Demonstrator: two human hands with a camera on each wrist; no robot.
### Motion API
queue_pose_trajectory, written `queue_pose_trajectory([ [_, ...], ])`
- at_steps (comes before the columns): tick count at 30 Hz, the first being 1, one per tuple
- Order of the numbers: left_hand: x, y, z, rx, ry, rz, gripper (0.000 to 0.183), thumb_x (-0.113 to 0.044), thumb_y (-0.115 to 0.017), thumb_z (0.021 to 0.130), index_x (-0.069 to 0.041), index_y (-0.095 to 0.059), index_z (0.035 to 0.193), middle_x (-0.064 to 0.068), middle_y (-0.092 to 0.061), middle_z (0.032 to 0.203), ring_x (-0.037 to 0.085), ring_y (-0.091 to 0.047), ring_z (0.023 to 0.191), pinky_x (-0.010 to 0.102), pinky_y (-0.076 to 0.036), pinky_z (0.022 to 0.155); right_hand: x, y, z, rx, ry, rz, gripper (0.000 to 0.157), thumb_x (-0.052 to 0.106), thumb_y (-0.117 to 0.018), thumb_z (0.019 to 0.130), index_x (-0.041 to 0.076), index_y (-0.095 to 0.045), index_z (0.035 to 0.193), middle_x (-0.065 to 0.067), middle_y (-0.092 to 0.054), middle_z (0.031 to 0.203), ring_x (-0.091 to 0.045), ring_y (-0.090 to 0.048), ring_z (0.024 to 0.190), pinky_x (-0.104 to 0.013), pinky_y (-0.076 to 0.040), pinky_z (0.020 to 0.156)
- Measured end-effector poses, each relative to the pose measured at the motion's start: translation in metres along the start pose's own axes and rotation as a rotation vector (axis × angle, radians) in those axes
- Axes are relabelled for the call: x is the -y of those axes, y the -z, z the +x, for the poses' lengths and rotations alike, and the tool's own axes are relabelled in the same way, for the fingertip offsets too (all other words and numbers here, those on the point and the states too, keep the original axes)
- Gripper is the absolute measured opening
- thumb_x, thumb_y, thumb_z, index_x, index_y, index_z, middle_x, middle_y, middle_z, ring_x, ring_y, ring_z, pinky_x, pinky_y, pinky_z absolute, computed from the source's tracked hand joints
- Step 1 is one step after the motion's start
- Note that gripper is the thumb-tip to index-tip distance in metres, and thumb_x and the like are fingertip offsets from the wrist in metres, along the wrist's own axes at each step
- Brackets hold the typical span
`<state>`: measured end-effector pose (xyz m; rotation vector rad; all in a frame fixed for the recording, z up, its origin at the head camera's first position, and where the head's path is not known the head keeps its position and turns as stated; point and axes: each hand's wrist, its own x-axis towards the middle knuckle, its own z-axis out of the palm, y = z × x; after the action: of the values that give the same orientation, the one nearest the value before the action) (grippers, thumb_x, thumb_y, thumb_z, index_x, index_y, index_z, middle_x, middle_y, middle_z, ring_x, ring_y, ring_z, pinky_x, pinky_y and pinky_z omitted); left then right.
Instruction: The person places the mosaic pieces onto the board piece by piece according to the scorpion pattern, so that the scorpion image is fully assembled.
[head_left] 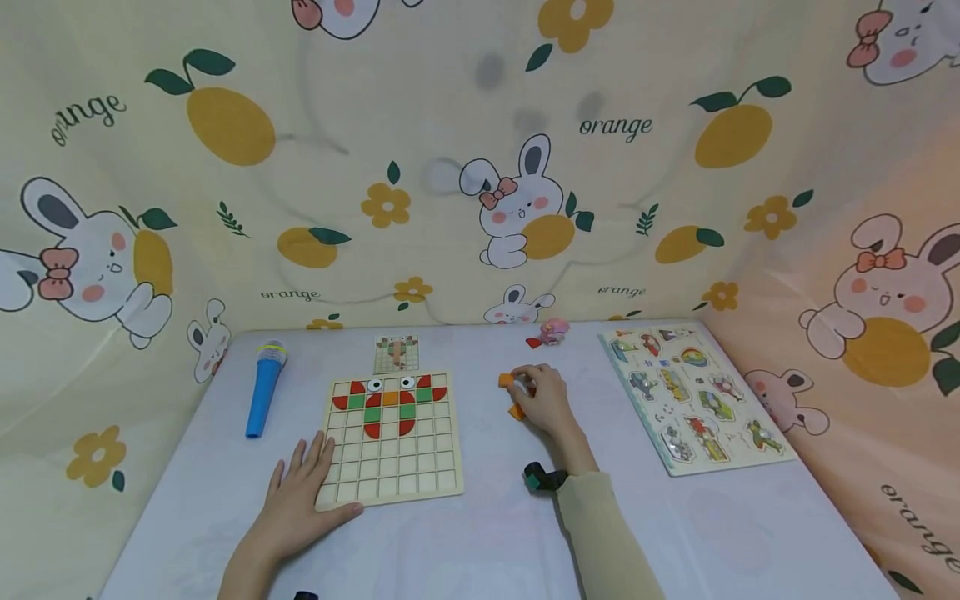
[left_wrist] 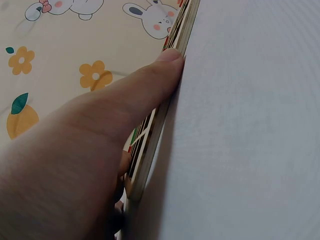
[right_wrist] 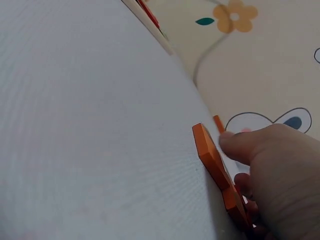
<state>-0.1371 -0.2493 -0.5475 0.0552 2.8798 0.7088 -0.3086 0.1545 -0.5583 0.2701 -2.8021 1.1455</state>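
My left hand (head_left: pixel 294 508) lies at the lower left corner of a wooden grid board (head_left: pixel 416 483). Its fingers extend over the left edge, and the thumb (left_wrist: pixel 150 82) rests along the near edge. Red, green and orange tiles and two eye tiles form a pattern on the board's upper rows. Right of the board, my right hand (head_left: pixel 546 404) pinches a small orange tile (head_left: pixel 506 380) at the fingertips. Another orange tile (head_left: pixel 516 412) lies on the table beside that hand; the right wrist view shows orange tiles (right_wrist: pixel 212 157) close below the thumb. The palm partly hides the pieces beneath it.
A small pattern card (head_left: pixel 396 356) lies behind the board. To the left is a blue toy microphone (head_left: pixel 264 392). A pink figure (head_left: pixel 555 331) and a red tile (head_left: pixel 533 342) stand near the back edge. A picture puzzle board (head_left: pixel 693 400) lies at the right.
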Motion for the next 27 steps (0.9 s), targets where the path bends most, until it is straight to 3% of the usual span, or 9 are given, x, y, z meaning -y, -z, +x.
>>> queue_pose_trajectory([
  [7, 0.0, 0.0, -0.001, -0.013, -0.003, -0.007, 0.127, -0.077, -0.073, 0.081, 0.001, -0.022, 0.167, 0.025, -0.011, 0.176, 0.054, -0.001, 0.16, 0.077, 0.005, 0.122, -0.001, 0.001, 0.002, -0.011, -0.053, 0.085, 0.032, 0.026, -0.072, 0.101, 0.008, -0.071, 0.127, -0.016, -0.063, 0.117, -0.033, -0.057, 0.107, -0.049, -0.051, 0.095],
  [17, -0.001, 0.001, -0.001, 0.005, 0.008, -0.003, 0.128, -0.078, -0.072, 0.081, 0.001, -0.02, 0.167, 0.025, -0.009, 0.176, 0.054, 0.0, 0.16, 0.077, 0.005, 0.122, 0.0, 0.001, 0.003, -0.002, -0.066, 0.071, 0.03, 0.024, -0.071, 0.102, 0.009, -0.07, 0.128, -0.016, -0.062, 0.115, -0.033, -0.057, 0.106, -0.046, -0.052, 0.095],
  [27, 0.0, 0.001, -0.001, -0.023, -0.004, -0.014, 0.128, -0.077, -0.073, 0.08, 0.002, -0.021, 0.167, 0.026, -0.011, 0.176, 0.054, -0.001, 0.16, 0.077, 0.006, 0.122, 0.04, -0.002, -0.001, 0.017, -0.022, 0.071, 0.026, 0.019, -0.072, 0.102, 0.006, -0.072, 0.125, -0.014, -0.064, 0.113, -0.027, -0.055, 0.096, -0.038, -0.047, 0.081],
])
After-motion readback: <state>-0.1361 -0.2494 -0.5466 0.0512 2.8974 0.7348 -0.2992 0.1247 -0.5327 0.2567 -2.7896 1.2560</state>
